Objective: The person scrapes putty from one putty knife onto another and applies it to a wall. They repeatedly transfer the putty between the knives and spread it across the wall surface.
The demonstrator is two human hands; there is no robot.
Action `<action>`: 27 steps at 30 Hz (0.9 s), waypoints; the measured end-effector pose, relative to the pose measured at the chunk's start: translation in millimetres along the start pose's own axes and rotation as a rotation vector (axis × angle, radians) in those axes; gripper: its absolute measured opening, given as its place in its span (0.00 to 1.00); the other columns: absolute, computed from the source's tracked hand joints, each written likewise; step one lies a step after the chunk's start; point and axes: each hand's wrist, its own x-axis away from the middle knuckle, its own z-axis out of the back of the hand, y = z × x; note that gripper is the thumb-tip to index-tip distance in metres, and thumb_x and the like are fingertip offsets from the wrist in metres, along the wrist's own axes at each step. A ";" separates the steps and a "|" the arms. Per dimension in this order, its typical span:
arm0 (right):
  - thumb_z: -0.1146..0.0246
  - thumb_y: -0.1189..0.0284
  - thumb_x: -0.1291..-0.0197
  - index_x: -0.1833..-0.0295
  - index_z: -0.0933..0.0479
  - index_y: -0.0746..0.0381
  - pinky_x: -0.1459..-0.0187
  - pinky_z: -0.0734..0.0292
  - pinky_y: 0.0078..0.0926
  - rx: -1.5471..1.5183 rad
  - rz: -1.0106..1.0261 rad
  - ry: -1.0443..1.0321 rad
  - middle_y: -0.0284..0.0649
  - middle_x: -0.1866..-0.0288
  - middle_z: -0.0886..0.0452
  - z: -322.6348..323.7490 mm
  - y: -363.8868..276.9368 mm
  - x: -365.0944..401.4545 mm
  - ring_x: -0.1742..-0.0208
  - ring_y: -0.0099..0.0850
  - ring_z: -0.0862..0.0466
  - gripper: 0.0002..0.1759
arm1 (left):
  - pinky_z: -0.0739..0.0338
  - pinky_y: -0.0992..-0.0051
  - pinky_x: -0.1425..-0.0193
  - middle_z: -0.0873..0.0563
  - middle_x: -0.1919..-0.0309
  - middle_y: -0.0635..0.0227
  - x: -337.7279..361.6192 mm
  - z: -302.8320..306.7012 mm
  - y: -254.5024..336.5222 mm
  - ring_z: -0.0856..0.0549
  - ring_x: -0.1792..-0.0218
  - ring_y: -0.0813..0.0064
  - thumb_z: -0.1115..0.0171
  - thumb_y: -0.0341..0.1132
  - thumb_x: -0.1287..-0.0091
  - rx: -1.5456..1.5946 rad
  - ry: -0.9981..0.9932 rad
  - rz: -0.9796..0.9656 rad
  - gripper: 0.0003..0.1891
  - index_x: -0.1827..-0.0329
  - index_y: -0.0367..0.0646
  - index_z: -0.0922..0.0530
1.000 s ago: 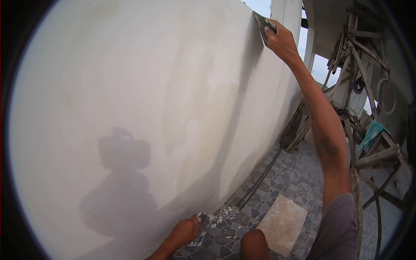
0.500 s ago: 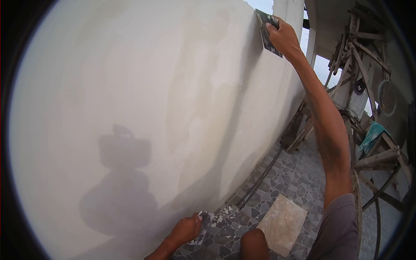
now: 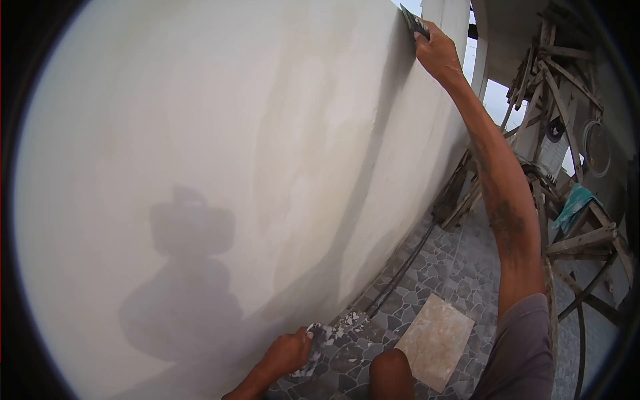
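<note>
High on the right, my right hand (image 3: pixel 437 55) grips a wide dark putty knife (image 3: pixel 415 24), its blade seen nearly edge-on near the top of the pale plastered wall (image 3: pixel 200 127). The arm is stretched fully upward, and its shadow falls across the wall. Low down in the middle, my left hand (image 3: pixel 288 353) is closed round a second putty knife (image 3: pixel 313 347), which is smeared with white filler. That blade overlaps the tiled floor in this view. Faint yellowish damp-looking patches show on the middle of the wall.
White crumbs (image 3: pixel 350 325) lie on the stone-patterned floor (image 3: pixel 440 263) at the wall's foot, beside a dark hose (image 3: pixel 403 270). A beige tile (image 3: pixel 437 343) rests near my knee (image 3: pixel 391 373). Wooden trestles (image 3: pixel 567 87) stand at right, one with a teal cloth (image 3: pixel 575 205).
My right hand has tilted its putty knife, so the blade that faced me broadly now shows narrow, slightly higher up. My left hand has stayed almost still.
</note>
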 end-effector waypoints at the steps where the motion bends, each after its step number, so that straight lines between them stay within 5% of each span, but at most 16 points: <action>1: 0.44 0.66 0.28 0.28 0.27 0.59 0.45 0.22 0.31 -0.014 0.011 0.005 0.47 0.54 0.12 -1.3 1.2 2.5 0.53 0.35 0.13 0.25 | 0.23 0.43 0.64 0.18 0.79 0.39 0.7 0.1 -0.1 0.17 0.74 0.35 0.53 0.40 0.21 0.005 -0.005 0.003 0.18 0.53 0.29 0.26; 11: 0.44 0.76 0.28 0.29 0.25 0.54 0.39 0.23 0.27 -0.107 0.194 0.020 0.40 0.42 0.15 -12.0 17.4 26.9 0.45 0.33 0.15 0.23 | 0.23 0.44 0.66 0.19 0.81 0.42 2.0 7.6 18.8 0.17 0.76 0.37 0.53 0.39 0.21 0.006 -0.051 0.011 0.16 0.56 0.32 0.27; 14: 0.47 0.85 0.32 0.27 0.29 0.65 0.32 0.26 0.32 -0.160 0.311 -0.061 0.52 0.30 0.24 -4.3 0.2 43.3 0.36 0.49 0.20 0.27 | 0.22 0.45 0.67 0.19 0.82 0.43 -1.2 3.9 20.8 0.17 0.77 0.38 0.53 0.39 0.21 0.000 -0.051 -0.003 0.16 0.57 0.32 0.27; 17: 0.46 0.80 0.29 0.30 0.24 0.54 0.36 0.23 0.28 -0.093 0.410 0.077 0.39 0.38 0.17 -20.7 13.9 57.6 0.41 0.34 0.15 0.24 | 0.22 0.45 0.68 0.19 0.82 0.44 -4.1 0.7 20.0 0.17 0.77 0.38 0.52 0.39 0.21 -0.004 -0.055 -0.018 0.16 0.57 0.32 0.27; 23: 0.46 0.85 0.31 0.30 0.25 0.55 0.37 0.20 0.29 -0.094 0.410 0.044 0.39 0.37 0.18 -29.0 9.3 103.4 0.38 0.35 0.16 0.27 | 0.22 0.46 0.69 0.19 0.83 0.45 -6.0 0.7 24.2 0.17 0.78 0.39 0.52 0.39 0.21 0.002 -0.058 -0.032 0.16 0.57 0.32 0.27; 27: 0.47 0.91 0.41 0.32 0.24 0.59 0.39 0.18 0.33 -0.149 0.367 0.010 0.44 0.37 0.19 -29.2 -3.7 133.6 0.41 0.42 0.15 0.32 | 0.22 0.46 0.70 0.19 0.83 0.45 -5.1 0.1 23.9 0.18 0.79 0.40 0.52 0.39 0.21 -0.014 -0.043 -0.062 0.15 0.58 0.32 0.27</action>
